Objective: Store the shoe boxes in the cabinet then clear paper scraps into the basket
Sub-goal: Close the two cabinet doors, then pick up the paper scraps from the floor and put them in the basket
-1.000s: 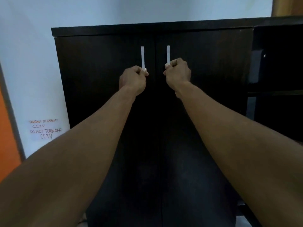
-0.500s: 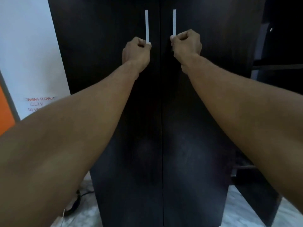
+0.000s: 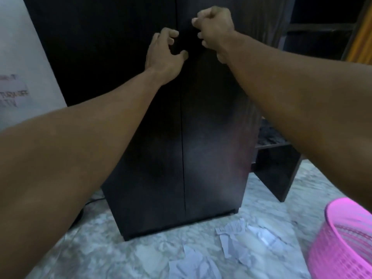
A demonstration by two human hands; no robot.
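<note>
Paper scraps (image 3: pixel 235 248) lie scattered on the marbled floor (image 3: pixel 120 256) just in front of the dark cabinet (image 3: pixel 141 158), whose two doors meet closed at the centre seam; no shoe boxes are in view. I judge the scraps feather-light, limp and easily torn, best pinched at an edge or gathered in a loose bunch. On the left, a white wall carries a blurred handwritten notice (image 3: pixel 14 91). The left hand (image 3: pixel 164 55) hovers spread at the seam, fingers curved, gripping nothing. The right hand (image 3: pixel 215 31), its grip curled into a fist, seems empty. Open dark shelving (image 3: pixel 279 166) adjoins the cabinet, and a pink mesh basket (image 3: pixel 342 246) stands near the scraps at lower right.
</note>
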